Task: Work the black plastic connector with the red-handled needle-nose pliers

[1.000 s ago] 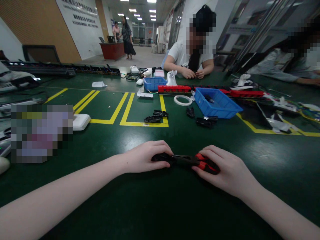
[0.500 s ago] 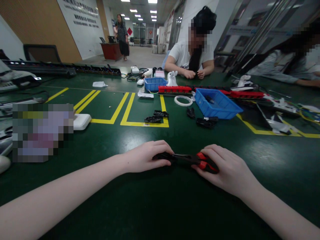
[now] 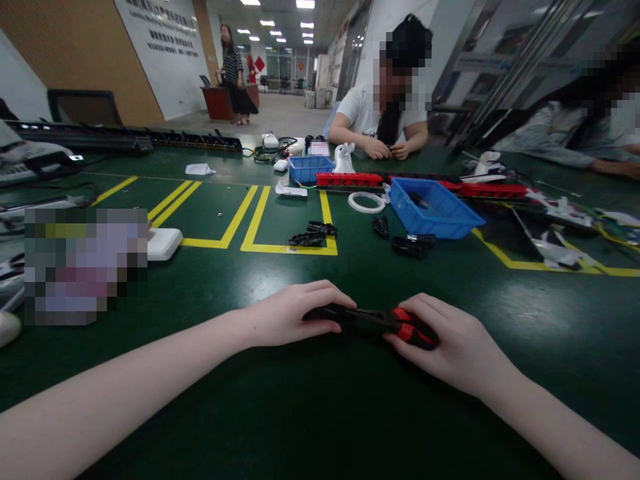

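A dark green counter (image 3: 310, 413) stretches beneath and all around the two grips. Both forearms come in low from the sides and slope inward, wrists fairly straight, so the hands face each other over the counter. Beyond the right grip sits a person in a white shirt (image 3: 363, 110), its print too blurred to read. A white wall (image 3: 173, 73), far beyond the left grip, bears rows of dark lettering, also unreadable. The right grip (image 3: 453, 340) curls partway closed around the handles of the pliers; the left grip (image 3: 305, 313) is narrowed to a pinch, thumb nearer the body, on a black part. Beyond the right grip stands a blue bin (image 3: 445, 223). The red-and-black pliers (image 3: 407, 331) point from the right grip toward the left, their nose meeting the black part (image 3: 326, 313); whether they bite on it I cannot tell. Small black pieces (image 3: 310, 237) lie beyond the left grip.
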A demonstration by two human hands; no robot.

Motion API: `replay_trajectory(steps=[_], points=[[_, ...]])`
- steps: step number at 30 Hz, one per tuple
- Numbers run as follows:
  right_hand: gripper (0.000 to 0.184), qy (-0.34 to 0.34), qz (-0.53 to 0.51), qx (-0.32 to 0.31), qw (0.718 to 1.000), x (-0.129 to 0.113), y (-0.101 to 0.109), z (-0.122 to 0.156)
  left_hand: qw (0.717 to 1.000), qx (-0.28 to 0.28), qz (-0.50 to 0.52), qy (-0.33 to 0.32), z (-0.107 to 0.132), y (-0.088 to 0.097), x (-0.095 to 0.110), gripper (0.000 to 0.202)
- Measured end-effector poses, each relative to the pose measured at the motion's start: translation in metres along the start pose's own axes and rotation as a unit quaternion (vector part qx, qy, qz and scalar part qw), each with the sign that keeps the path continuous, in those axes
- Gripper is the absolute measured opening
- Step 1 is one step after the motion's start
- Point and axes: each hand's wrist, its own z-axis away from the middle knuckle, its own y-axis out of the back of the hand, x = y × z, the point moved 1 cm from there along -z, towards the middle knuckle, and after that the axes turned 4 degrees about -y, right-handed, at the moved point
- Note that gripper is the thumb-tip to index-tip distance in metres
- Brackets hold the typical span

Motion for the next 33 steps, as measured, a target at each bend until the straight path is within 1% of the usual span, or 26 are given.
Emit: replay_trajectory(steps=[9,14,19,26,28,33], points=[[0.016,-0.021,-0.016,-0.007,1.000,0.0004,0.0004,0.0015,1.000,0.008,0.007,-0.014,0.0013,-0.0007,-0.0023,0.035],[0.018,-0.012,0.005,-0.006,1.000,0.0005,-0.0007,0.0021,1.000,0.010,-0.003,-0.023,0.0020,-0.0006,-0.0023,0.034],[0.016,-0.008,0.004,-0.003,1.000,-0.0016,-0.0005,0.0023,1.000,-0.005,0.000,-0.012,0.0022,-0.0005,-0.0025,0.035],[0.017,0.003,0.020,0.007,1.000,0.0002,-0.0042,0.0029,1.000,-0.006,0.001,-0.004,0.0013,-0.0005,-0.0023,0.034],[0.019,0.007,0.030,0.008,1.000,0.0005,-0.0055,0.0029,1.000,-0.006,-0.002,-0.003,0.0011,-0.0008,-0.0025,0.032],[0.031,0.019,0.061,0.012,0.998,-0.0010,-0.0052,0.0023,1.000,0.001,-0.010,0.000,0.0006,-0.0009,-0.0027,0.031]])
